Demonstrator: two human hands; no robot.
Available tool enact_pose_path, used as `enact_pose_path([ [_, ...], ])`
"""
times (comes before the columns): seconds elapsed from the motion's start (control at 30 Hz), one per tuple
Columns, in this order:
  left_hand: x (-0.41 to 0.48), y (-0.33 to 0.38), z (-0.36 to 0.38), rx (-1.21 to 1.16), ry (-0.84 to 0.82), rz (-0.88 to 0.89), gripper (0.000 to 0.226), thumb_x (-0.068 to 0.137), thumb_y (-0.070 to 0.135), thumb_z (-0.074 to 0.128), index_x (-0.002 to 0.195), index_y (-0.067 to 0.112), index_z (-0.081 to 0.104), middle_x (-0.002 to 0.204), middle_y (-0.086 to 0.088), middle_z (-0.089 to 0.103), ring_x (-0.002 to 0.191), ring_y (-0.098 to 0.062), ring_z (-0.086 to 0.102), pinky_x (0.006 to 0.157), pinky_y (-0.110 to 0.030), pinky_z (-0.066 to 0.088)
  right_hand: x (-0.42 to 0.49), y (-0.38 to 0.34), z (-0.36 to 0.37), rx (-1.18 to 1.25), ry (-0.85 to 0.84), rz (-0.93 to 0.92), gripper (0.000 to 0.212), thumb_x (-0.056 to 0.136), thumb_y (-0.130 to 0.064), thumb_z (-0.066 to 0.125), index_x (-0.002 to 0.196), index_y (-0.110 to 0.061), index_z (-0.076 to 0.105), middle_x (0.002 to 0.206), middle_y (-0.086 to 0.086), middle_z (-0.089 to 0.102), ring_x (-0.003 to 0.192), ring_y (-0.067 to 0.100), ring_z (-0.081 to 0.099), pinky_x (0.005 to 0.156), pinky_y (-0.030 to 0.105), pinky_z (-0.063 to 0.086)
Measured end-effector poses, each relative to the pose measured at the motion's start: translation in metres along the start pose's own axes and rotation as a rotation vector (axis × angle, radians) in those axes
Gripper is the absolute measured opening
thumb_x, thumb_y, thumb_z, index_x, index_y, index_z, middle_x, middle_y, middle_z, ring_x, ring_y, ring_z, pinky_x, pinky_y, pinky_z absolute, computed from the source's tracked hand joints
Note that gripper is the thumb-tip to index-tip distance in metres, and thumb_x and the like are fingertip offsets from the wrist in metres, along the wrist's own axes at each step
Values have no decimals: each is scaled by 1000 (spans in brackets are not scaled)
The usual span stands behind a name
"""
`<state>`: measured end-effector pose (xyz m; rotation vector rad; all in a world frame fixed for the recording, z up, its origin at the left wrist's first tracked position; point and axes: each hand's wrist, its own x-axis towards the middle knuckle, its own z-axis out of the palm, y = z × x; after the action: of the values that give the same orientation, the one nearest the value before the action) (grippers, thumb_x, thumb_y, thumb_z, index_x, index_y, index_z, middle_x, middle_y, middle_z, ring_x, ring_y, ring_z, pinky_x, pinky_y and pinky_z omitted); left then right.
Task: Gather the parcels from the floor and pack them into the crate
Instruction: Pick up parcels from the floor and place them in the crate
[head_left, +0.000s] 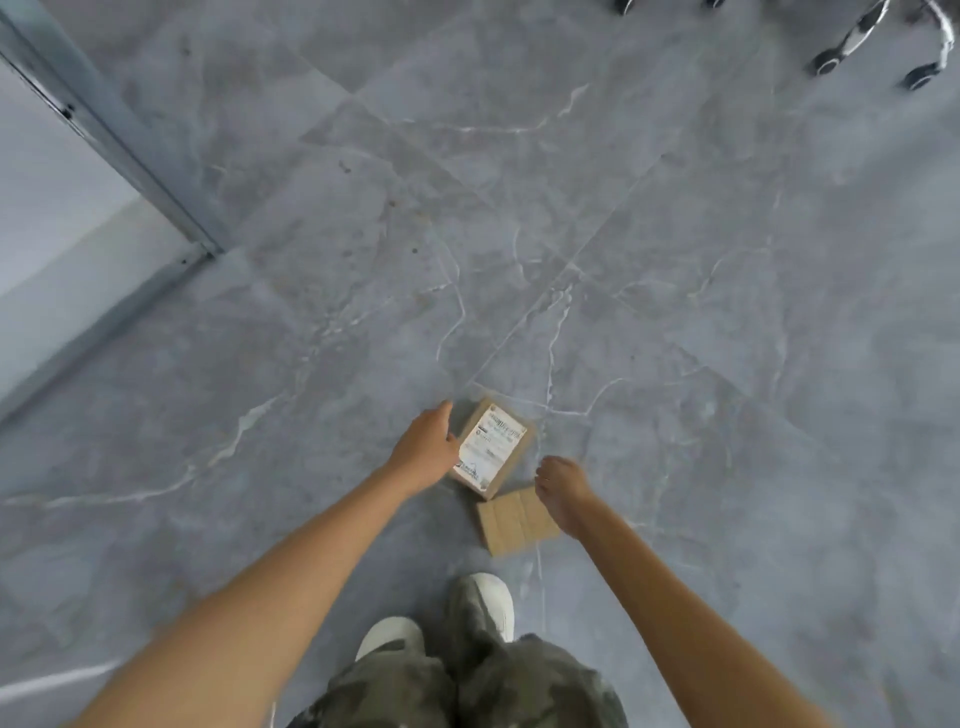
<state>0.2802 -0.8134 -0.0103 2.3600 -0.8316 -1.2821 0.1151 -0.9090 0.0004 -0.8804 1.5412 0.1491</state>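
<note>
Two cardboard parcels lie on the grey marble floor just ahead of my feet. The labelled parcel (491, 448) has a white shipping label on top. My left hand (427, 446) is at its left edge, thumb on the top face and fingers hidden behind the side, gripping it. The plain parcel (511, 522) lies flat just nearer to me. My right hand (563, 491) hangs over its far right corner with fingers loosely curled downward; no grip on it shows. No crate is in view.
My white shoes (491, 603) and camouflage trousers are at the bottom centre. A metal door frame (130, 156) and white wall run along the left. Wheels of a chair base (872, 41) show at the top right. Bare floor tiles (571, 234) stretch ahead.
</note>
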Motion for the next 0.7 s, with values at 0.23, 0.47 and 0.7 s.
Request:
enact_pose_path([
  [0.23, 80, -69, 98, -56, -159, -111, 45, 85, 3, 47, 130, 5, 41, 134, -16, 50, 121, -29, 50, 95, -34, 43, 115, 43, 46, 129, -152, 67, 19, 96, 3, 37, 99, -6, 53, 90, 7, 61, 77, 20, 60, 44, 26, 51],
  [0.47, -5, -22, 32, -305, -78, -169, 37, 90, 11, 55, 126, 11, 47, 125, -5, 58, 111, -20, 54, 81, -24, 40, 13, 0, 29, -18, -153, -156, 40, 95, -5, 43, 132, -19, 46, 116, 4, 59, 96, 16, 59, 68, 26, 45],
  [0.7, -173, 110, -139, -646, 183, -120, 18, 89, 11, 56, 98, 25, 51, 119, -1, 59, 97, -14, 58, 88, -38, 52, -236, -115, -4, -85, -50, -588, 56, 93, -7, 55, 144, -23, 37, 131, 0, 39, 114, 13, 49, 98, 31, 46],
])
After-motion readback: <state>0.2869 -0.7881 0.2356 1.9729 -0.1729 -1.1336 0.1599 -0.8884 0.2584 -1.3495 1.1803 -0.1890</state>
